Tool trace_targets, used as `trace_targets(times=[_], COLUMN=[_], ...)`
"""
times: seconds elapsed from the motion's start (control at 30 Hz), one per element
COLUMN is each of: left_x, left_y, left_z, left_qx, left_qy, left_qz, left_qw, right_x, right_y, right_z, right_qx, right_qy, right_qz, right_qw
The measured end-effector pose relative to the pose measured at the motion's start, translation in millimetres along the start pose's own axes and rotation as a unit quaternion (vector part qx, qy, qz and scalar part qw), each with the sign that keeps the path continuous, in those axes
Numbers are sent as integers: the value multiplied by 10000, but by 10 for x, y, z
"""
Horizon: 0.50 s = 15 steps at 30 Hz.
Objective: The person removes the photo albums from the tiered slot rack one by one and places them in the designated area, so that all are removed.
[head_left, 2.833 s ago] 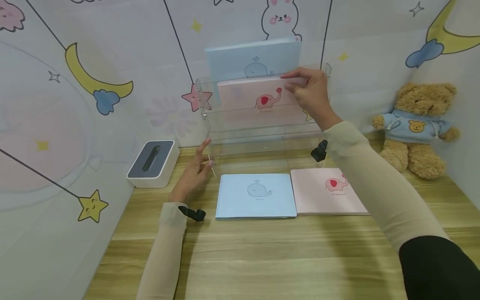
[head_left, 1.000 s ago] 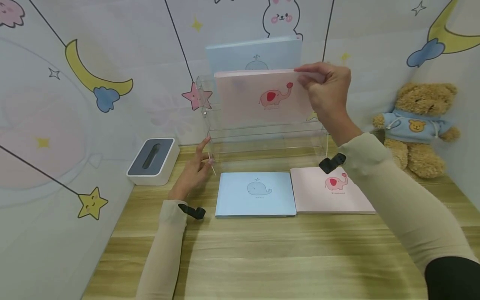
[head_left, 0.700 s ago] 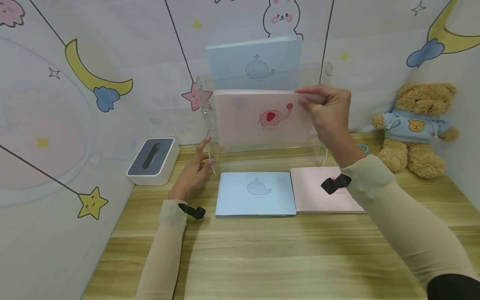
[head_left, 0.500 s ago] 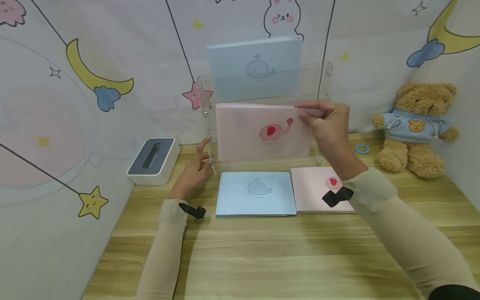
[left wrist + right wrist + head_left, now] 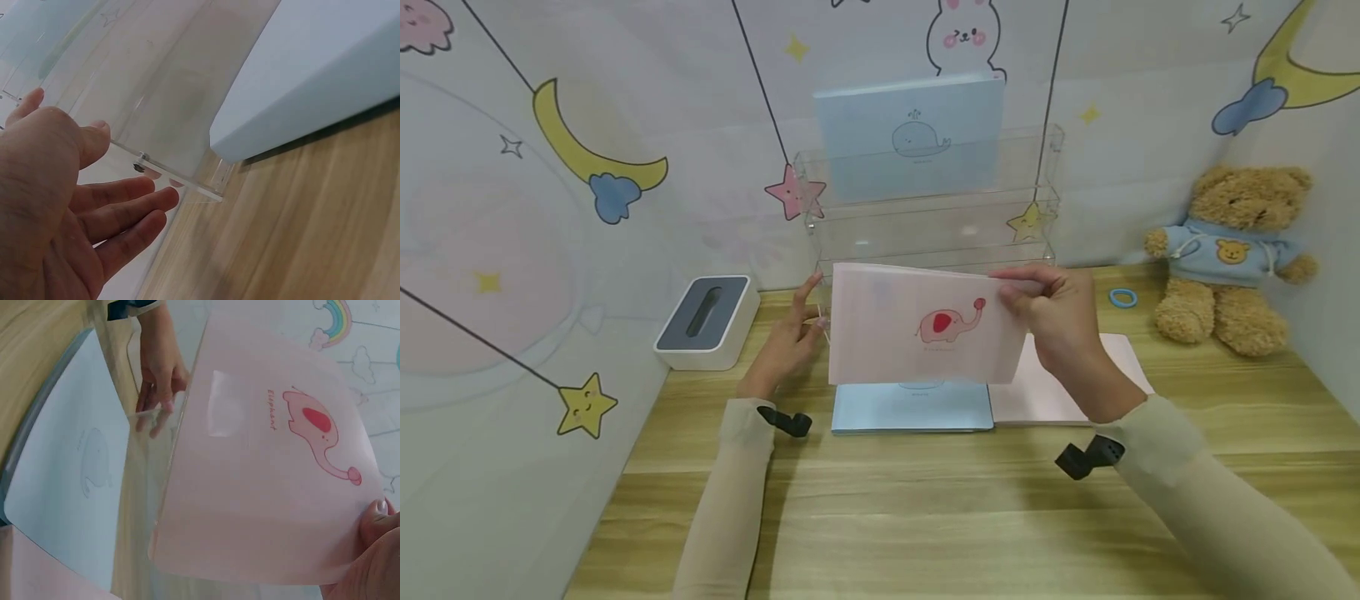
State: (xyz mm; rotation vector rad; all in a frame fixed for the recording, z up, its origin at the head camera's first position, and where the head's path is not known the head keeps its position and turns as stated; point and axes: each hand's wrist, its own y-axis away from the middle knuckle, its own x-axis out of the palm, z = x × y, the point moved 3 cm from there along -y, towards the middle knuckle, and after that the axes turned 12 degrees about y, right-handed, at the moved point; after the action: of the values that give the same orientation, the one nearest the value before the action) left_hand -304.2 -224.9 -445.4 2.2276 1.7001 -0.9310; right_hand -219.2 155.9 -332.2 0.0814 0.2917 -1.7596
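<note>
My right hand [image 5: 1063, 325] pinches the upper right corner of a pink notebook [image 5: 887, 333] with a red-eared elephant on its cover. In the right wrist view the word "Elephant" shows beside the drawing. The notebook is held up, overlapping a blue whale notebook [image 5: 913, 412] that lies flat. Another pink notebook [image 5: 1123, 362] lies right of that, partly hidden by my right hand. With fingers mostly straight, my left hand [image 5: 786, 346] is at the left end of a clear acrylic rack [image 5: 181, 94], thumb and fingers close to its side edge.
In the rack's top tier stands another blue whale notebook [image 5: 917, 175]. A white box with a grey top [image 5: 707, 325] is at the left. A teddy bear [image 5: 1228, 258] sits at the right, near a small blue ring [image 5: 1123, 298]. A patterned wall [image 5: 700, 100] closes off the back.
My right hand has lifted the pink notebook out of the rack and brought it down and forward, over the notebooks on the table. My left hand stays at the rack's end.
</note>
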Motion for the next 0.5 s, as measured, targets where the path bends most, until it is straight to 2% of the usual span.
trace_targets(times=[0.27, 0.5], left_x=[-5, 8], left_y=[-6, -8], left_z=[36, 9], left_qx=[15, 77], left_qy=[1, 51], left_qz=[20, 39], left_qw=[10000, 9999], right_x=[-16, -19], right_y=[254, 514], right_z=[-184, -335], right_qx=[586, 1021], right_qy=[21, -144], right_qz=[440, 994], right_qw=[9973, 9897])
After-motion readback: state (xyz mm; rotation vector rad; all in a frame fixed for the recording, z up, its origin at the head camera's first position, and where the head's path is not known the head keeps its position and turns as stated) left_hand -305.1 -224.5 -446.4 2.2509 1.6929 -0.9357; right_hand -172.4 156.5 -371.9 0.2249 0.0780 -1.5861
